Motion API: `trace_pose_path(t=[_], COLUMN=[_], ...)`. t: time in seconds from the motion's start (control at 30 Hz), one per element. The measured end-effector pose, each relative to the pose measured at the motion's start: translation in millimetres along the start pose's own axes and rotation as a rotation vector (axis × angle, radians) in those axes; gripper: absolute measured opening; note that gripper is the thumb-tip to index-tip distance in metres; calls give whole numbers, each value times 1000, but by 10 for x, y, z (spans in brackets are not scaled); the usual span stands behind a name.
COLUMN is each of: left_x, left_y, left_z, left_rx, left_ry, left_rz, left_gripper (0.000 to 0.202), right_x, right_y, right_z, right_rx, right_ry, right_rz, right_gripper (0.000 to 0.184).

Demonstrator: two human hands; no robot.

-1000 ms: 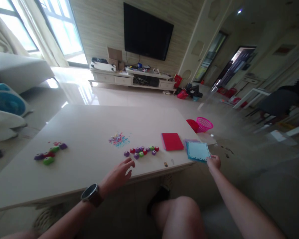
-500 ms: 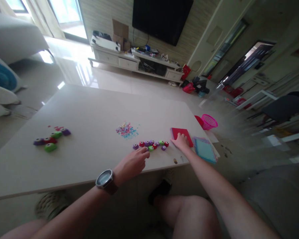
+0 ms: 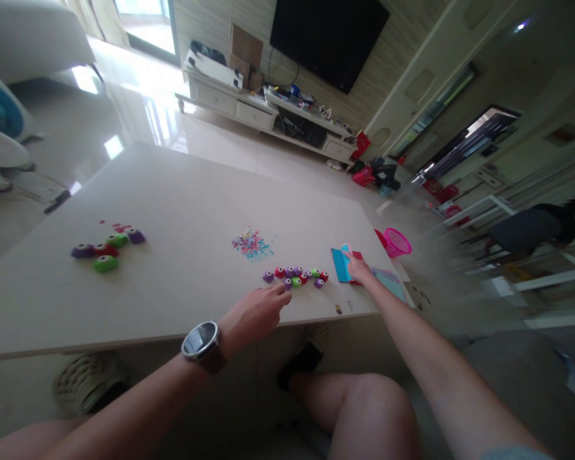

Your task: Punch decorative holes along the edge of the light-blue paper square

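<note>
My right hand (image 3: 358, 269) is closed on the edge of a stack of coloured paper (image 3: 340, 266). Its top sheets are bent up toward the right, showing blue and a bit of red. Several small one-eyed toys (image 3: 303, 278), purple, red and green, stand clustered left of the paper. Beside them, my left hand (image 3: 263, 308) rests with loosely bent fingers, the tips close to a purple toy (image 3: 288, 283); whether they touch cannot be seen. It appears to hold nothing. A watch (image 3: 200, 340) is on the left wrist.
A heap of tiny coloured bits (image 3: 252, 244) lies mid-table. More one-eyed toys (image 3: 106, 263) sit at the left of the white table (image 3: 196, 191). Pale patterned sheets (image 3: 389, 282) lie at the right edge, near a pink basket (image 3: 397, 243) beyond. Two small objects (image 3: 338, 309) lie near the front edge.
The stack lay flat with its red top facing up under my right hand; its upper sheets are now lifted rightward, uncovering blue. My left hand stays by the toys. The camera view has shifted slightly.
</note>
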State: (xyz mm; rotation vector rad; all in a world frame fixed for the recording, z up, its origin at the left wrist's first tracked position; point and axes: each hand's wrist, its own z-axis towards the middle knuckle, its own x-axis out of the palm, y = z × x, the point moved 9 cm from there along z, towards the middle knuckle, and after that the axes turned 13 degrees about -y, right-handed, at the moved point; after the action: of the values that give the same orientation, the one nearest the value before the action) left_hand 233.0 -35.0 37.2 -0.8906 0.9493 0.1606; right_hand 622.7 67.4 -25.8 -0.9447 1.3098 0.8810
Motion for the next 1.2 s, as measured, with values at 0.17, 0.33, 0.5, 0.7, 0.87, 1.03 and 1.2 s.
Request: trace_pose_path(t=[0.17,0.33,0.5,0.7,0.87,1.03,1.2], left_x=[70,74,111,131,135,124,131], left_y=[-51,-69,-53,-66,-86,-86,-97], left_z=[-44,-39,-41,-53,-52,-41,-37], left_rx=[23,22,30,48,45,42,51], left_ry=[33,22,32,18,40,34,61], left_rz=[20,0,13,43,49,33,80], left_gripper=[40,40,36,35,34,32,33], right_x=[103,89,37,87,105,76,78], right_y=[145,97,-19,79,125,45,106], right_z=[-38,-42,-71,-84,-99,-92,-100], right_rx=[-39,-27,-22,-66,-80,-49,-68], right_ry=[-9,-6,13,33,20,36,79], right_rz=[-25,-48,-49,-64,-86,-99,-110], right_gripper=[78,66,67,61,71,67,64])
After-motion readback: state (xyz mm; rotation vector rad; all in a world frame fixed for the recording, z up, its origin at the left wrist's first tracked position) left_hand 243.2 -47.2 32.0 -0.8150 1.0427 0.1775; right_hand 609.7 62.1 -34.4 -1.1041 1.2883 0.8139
